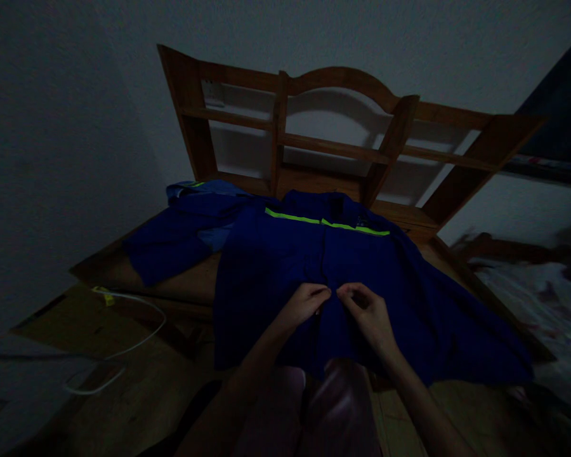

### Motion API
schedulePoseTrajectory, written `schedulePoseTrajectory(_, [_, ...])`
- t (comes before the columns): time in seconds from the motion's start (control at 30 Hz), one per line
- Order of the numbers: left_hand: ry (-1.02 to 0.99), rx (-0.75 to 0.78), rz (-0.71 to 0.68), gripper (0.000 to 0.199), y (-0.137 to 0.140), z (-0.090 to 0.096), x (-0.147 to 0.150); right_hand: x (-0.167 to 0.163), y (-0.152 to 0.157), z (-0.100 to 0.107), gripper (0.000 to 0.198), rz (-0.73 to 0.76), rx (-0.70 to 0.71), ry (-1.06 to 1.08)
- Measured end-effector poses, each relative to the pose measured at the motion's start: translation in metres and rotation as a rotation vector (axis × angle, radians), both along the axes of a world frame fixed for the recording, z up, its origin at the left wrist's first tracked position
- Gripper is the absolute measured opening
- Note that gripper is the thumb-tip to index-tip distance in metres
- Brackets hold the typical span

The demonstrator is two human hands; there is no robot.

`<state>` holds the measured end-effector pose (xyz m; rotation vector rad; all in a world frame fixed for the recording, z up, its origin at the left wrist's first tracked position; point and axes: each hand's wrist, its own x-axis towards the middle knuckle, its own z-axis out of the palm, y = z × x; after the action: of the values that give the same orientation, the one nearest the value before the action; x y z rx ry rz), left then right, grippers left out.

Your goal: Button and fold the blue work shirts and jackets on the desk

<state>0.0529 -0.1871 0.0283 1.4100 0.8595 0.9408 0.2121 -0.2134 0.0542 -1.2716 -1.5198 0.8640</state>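
Note:
A dark blue work jacket (271, 273) with a bright yellow-green stripe across the chest is spread out front side up, collar away from me. Its lower edge hangs over the near side of the desk, above my knees. At the front opening, my left hand (308, 302) is closed in a pinch on the cloth. Just to the right, my right hand (368, 312) pinches at the same opening, thumb against fingers. The fingertips of both hands are close together but apart. Any small button or fastener between them is too dark to make out.
Blue cloth with lighter blue patches (214, 238) lies bunched at the left; whether it belongs to the jacket I cannot tell. A wooden shelf frame (333, 147) rises behind the desk (183, 282). A white cable (159, 327) loops at left. Pale bedding (533, 298) lies at right.

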Motion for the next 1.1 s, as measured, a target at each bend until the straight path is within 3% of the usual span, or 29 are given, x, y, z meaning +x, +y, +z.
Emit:
schedulePoseTrajectory(0.1, [0.008, 0.053, -0.013, 0.033, -0.003, 0.002, -0.001, 0.004, 0.005, 0.001, 0.031, 0.001, -0.025, -0.003])
schedulePoseTrajectory(0.3, [-0.053, 0.084, -0.017, 0.027, -0.005, 0.005, 0.0, 0.01, 0.009, 0.003, 0.036, 0.072, -0.278, 0.114])
schedulePoseTrajectory(0.53, [-0.183, 0.103, -0.02, 0.02, -0.007, 0.009, 0.001, 0.014, 0.011, -0.003, 0.03, 0.124, -0.413, 0.307])
schedulePoseTrajectory(0.67, [-0.143, 0.11, 0.008, 0.019, -0.009, 0.005, 0.003, 0.014, 0.011, -0.002, 0.036, 0.085, -0.423, 0.264])
schedulePoseTrajectory(0.87, [0.022, 0.203, 0.236, 0.011, -0.006, -0.004, 0.012, 0.021, 0.013, 0.002, 0.038, 0.143, -0.345, 0.149])
schedulePoseTrajectory(0.97, [0.231, 0.305, 0.43, 0.014, -0.003, 0.003, -0.024, 0.069, 0.017, 0.016, 0.048, -0.041, -0.128, -0.097])
schedulePoseTrajectory(1.03, [0.473, 0.41, 0.678, 0.021, -0.006, 0.01, -0.068, 0.118, 0.017, 0.024, 0.055, -0.355, 0.094, -0.397])
schedulePoseTrajectory(1.1, [0.719, 0.409, 0.891, 0.036, -0.012, 0.014, -0.12, 0.168, 0.015, 0.025, 0.057, -0.609, 0.17, -0.719])
